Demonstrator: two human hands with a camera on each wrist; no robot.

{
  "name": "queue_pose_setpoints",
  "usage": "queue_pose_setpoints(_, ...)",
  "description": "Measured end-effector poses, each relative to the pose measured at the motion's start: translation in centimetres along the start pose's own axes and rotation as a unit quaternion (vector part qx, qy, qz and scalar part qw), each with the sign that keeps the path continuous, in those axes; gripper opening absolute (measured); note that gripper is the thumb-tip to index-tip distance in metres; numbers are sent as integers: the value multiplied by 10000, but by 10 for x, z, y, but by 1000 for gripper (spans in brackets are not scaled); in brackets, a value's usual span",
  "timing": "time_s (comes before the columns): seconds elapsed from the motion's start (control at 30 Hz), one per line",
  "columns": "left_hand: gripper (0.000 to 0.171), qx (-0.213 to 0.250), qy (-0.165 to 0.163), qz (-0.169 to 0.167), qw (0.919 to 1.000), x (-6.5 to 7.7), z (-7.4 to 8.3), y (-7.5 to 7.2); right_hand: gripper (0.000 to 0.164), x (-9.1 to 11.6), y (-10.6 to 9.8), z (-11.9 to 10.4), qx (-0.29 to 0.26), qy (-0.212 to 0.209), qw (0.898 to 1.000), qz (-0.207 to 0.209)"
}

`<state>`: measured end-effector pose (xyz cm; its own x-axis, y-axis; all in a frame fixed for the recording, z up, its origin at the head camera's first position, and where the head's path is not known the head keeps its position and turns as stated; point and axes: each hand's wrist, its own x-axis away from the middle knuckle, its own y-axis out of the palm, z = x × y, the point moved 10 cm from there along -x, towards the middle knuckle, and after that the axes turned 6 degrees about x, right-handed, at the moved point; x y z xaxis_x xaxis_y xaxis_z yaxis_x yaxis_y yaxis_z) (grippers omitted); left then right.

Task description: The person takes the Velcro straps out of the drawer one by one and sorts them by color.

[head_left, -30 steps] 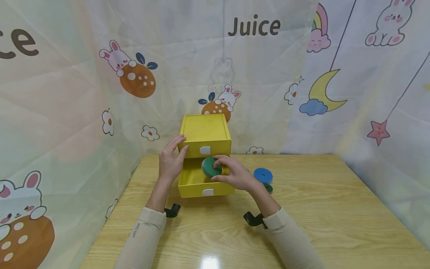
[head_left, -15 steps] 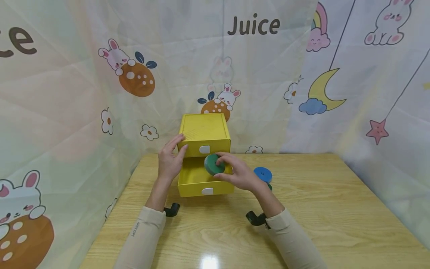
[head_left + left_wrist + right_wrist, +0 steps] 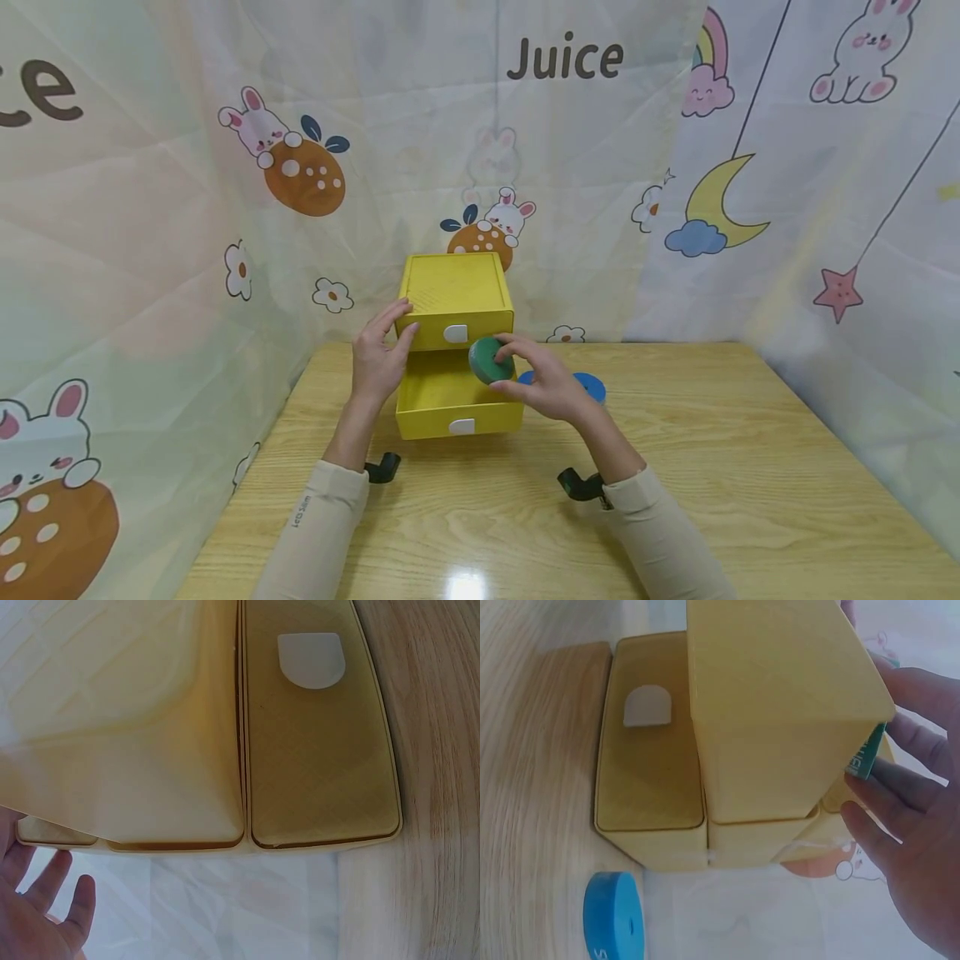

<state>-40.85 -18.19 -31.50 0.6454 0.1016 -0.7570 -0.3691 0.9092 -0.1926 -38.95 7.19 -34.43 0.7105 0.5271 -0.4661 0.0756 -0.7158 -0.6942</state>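
Observation:
A yellow drawer cabinet stands on the table, with one drawer pulled out below the top one. My left hand rests at the cabinet's upper left corner, thumb by the front face and fingers along the side. In the left wrist view its fingers reach the cabinet's side. My right hand pinches a thick green disc with a small centre hole, over the right side of the open drawer. The right wrist view shows only a lettered green edge; the drawer hides the rest.
Blue discs, one of them at the cabinet's right, lie on the wooden table, partly behind my right hand. A shut bottom drawer sits beneath the pulled-out one. A printed cloth hangs behind the table.
My right hand has moved right and slightly up with the green disc. A small green disc on the table is now hidden behind my right arm. The left hand has stayed put.

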Motion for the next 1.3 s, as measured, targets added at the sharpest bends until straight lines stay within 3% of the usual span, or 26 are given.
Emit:
queue_pose_setpoints(0.3,30,3,4,-4,10000,0,0,1,26,10,-15,17,0,219,9996,203)
queue_pose_setpoints(0.67,31,-18,-3,-27,10000,0,-1,1,29,26,-34,50,615,404,9967,352)
queue_pose_setpoints(0.9,31,-51,-40,-42,10000,1,-3,1,28,32,-27,75,987,805,9917,-182)
queue_pose_setpoints(1.1,31,-36,-50,-59,10000,1,-2,0,28,33,-13,83,1475,470,9851,-745)
queue_pose_setpoints(1.3,31,5,-25,-67,10000,1,-1,1,25,37,-7,88,1361,476,9829,-1141)
